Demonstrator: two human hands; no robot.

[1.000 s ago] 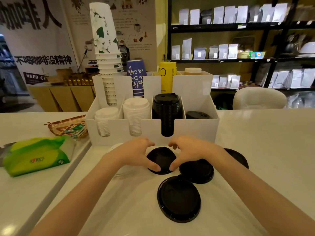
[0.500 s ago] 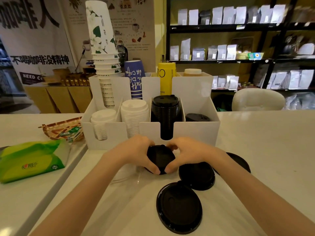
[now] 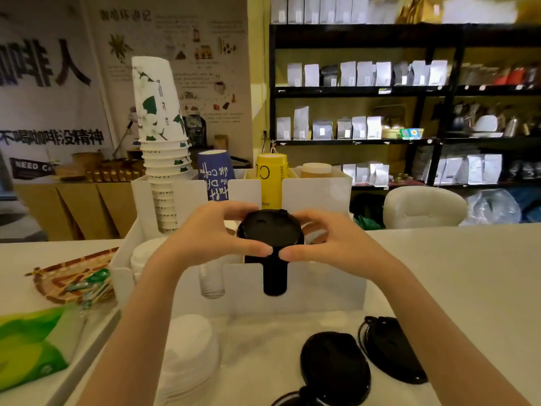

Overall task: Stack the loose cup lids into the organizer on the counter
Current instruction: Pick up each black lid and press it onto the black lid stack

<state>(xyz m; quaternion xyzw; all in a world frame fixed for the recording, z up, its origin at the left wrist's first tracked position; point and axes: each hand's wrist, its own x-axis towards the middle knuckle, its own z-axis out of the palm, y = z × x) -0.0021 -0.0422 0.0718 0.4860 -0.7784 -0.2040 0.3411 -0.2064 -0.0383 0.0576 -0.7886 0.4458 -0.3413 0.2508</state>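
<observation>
Over organizer's black-lid slot: black lid pinched between both your hands, held level just above black stack. Left hand grips left rim, right hand grips right rim; fingers curled partly closed, thumbs nearly touching at near edge. Step in hand, by my reading: seating this lid on stack. Next move calls for centring, lowering, then releasing. White organizer directly below. Loose black lids wait on counter; white lid pile beside them.
</observation>
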